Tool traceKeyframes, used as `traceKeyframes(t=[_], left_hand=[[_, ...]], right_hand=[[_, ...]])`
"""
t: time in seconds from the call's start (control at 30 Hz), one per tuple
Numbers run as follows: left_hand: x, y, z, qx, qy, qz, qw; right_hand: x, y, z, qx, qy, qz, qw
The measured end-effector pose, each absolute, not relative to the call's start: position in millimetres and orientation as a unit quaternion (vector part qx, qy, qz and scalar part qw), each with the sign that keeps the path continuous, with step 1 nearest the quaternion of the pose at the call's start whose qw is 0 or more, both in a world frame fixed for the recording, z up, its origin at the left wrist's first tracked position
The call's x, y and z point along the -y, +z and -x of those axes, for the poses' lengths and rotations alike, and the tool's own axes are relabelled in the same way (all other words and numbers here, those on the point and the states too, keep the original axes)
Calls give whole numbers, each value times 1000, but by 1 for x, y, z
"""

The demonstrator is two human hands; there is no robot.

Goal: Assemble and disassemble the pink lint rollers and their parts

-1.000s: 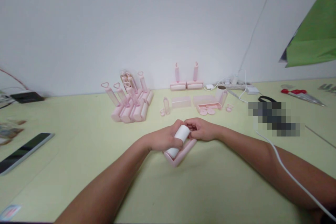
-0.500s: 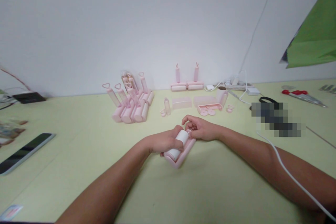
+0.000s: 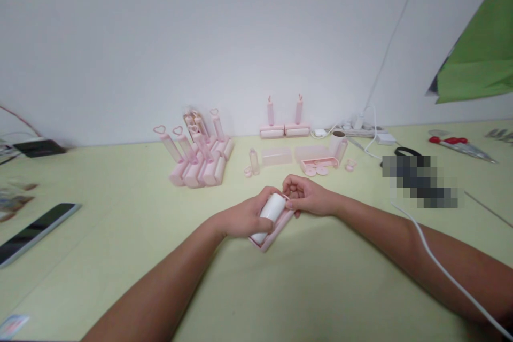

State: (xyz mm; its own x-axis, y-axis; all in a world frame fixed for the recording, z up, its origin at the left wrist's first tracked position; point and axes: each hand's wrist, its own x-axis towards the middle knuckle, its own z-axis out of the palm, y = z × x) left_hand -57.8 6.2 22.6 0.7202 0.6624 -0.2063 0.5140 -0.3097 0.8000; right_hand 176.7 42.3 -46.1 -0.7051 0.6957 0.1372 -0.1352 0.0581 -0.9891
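My left hand [image 3: 242,216] is wrapped round a white paper roll [image 3: 269,214] that lies in a pink plastic roller frame [image 3: 272,232], held just above the pale green table [image 3: 120,235]. My right hand [image 3: 308,197] is curled at the far end of the roll and frame, its fingertips pinched against that end. What the fingertips press on is too small to make out.
A cluster of finished pink lint rollers with heart-tipped handles [image 3: 196,157] lies behind. Two upright rollers [image 3: 284,123], clear covers [image 3: 276,156], a pink tray with discs [image 3: 318,164], a spare roll [image 3: 337,144], a phone [image 3: 34,232], scissors [image 3: 460,144] and a white cable [image 3: 441,270] surround the hands.
Both hands have lifted the roll and frame slightly and drawn them closer together. The right fingers went from spread above the end to pinched onto it.
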Motion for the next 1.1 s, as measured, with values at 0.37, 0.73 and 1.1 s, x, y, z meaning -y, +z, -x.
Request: traceKeyframes(t=[0.37, 0.73, 1.1], left_hand=[[-6, 13, 57, -378, 243, -834, 320], [-7, 9, 54, -386, 268, -842, 265], [-6, 17, 49, -374, 262, -854, 248]], right_hand=[[-29, -48, -173, 663, 591, 239, 393], [-27, -47, -171, 709, 537, 249, 384], [-25, -44, -171, 704, 546, 253, 378]])
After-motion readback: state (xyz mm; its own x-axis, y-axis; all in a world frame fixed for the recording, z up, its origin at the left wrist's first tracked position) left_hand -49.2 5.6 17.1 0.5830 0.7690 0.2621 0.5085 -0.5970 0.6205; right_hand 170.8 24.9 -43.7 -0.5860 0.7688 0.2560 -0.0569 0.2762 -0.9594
